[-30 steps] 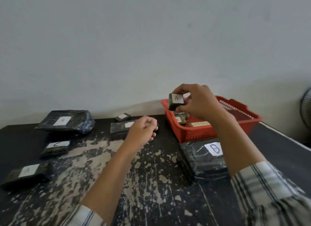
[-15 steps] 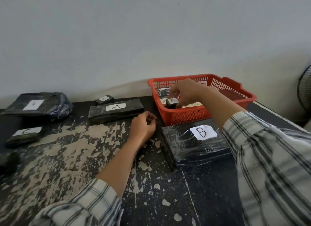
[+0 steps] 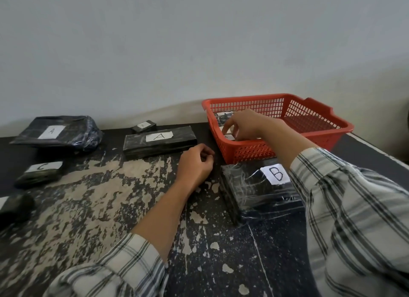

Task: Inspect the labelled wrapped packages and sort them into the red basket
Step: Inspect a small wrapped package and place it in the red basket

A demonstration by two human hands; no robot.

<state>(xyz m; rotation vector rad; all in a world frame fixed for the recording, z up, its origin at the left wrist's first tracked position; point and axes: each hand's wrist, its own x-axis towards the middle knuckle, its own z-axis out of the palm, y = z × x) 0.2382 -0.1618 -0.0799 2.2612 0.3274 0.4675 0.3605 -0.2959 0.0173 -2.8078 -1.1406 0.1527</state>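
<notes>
Black, paint-chipped counter against a plain grey wall. The right hand reaches into the red basket, fingers curled over small labelled packages there; whether its grip holds one is unclear. The left hand rests loosely curled on the counter, grip empty

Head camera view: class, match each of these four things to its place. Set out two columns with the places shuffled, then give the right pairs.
Things
1. package labelled B
2. package labelled C
3. right hand
4. left hand

Places
a. reaching inside the red basket
b. near the left edge of the table
c. just in front of the basket, on its near side
d. between the long package labelled A and the package labelled B

Pairs: 1-c, 2-b, 3-a, 4-d
</notes>
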